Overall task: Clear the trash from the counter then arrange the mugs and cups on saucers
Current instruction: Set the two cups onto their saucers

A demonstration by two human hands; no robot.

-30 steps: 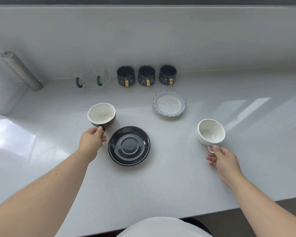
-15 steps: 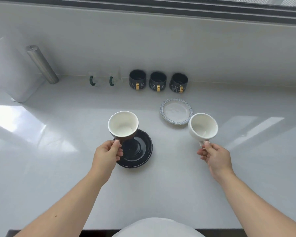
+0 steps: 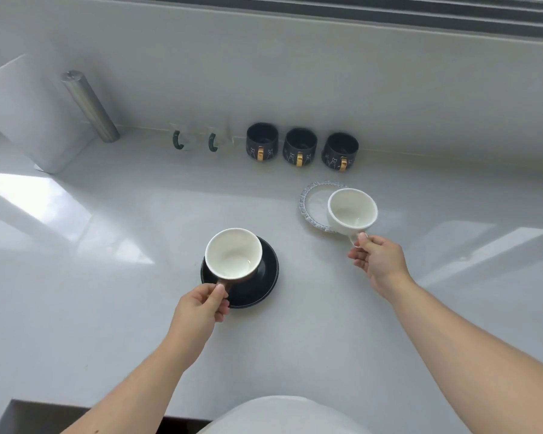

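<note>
My left hand (image 3: 201, 305) grips the handle of a brown cup with a white inside (image 3: 233, 256). That cup is over the black saucer (image 3: 264, 286) near the counter's middle; I cannot tell whether it rests on it. My right hand (image 3: 375, 261) pinches the handle of a white cup (image 3: 351, 213), which overlaps the right side of the white saucer with a blue speckled rim (image 3: 311, 202). Both cups are upright and look empty.
Three dark mugs with gold handles (image 3: 300, 148) line the back wall. Left of them stand two clear glass cups with green handles (image 3: 198, 142). A steel cylinder (image 3: 90, 106) and a white box (image 3: 22, 111) occupy the back left corner. The counter's front edge runs near my body.
Both hands carried their cups inward and away from me. The brown cup moved right over the black saucer. The white cup moved left and up over the speckled saucer.
</note>
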